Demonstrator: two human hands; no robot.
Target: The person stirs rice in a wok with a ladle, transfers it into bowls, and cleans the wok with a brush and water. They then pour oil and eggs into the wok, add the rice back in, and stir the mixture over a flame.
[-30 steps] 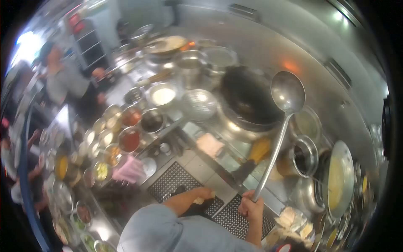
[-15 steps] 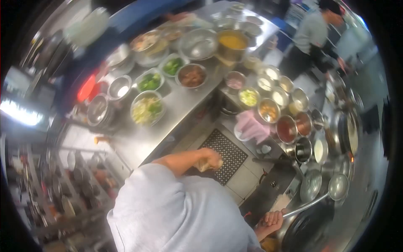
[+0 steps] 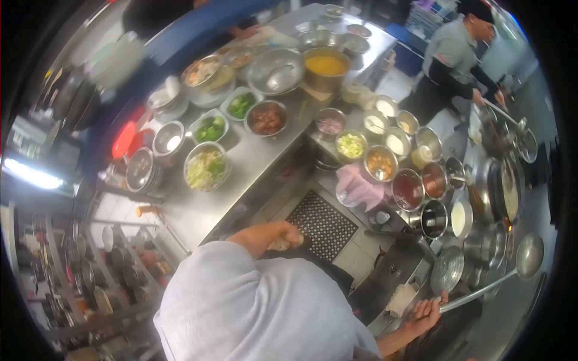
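Note:
My right hand (image 3: 424,315) is closed around the handle of a long metal ladle (image 3: 530,256), whose bowl reaches out to the right over the stove side. Close to my torso, my left hand (image 3: 289,236) is closed on what looks like a pale crumpled cloth (image 3: 279,245), mostly hidden by the fingers. Just beyond my right hand lies a round perforated strainer (image 3: 447,269). A folded beige cloth (image 3: 401,299) rests on the counter edge beside that hand.
Steel pots of sauces and chopped food, such as a red sauce pot (image 3: 408,189), crowd the right counter. A pink cloth (image 3: 360,188) hangs there. Bowls of vegetables (image 3: 206,166) stand on the steel table (image 3: 241,174). A rubber mat (image 3: 320,226) covers floor. A co-worker (image 3: 451,63) stands far right.
My right hand has moved right and slightly up, carrying the ladle outward. My left hand has drawn left, nearer my body. The co-worker's arms now stretch forward with a long-handled tool.

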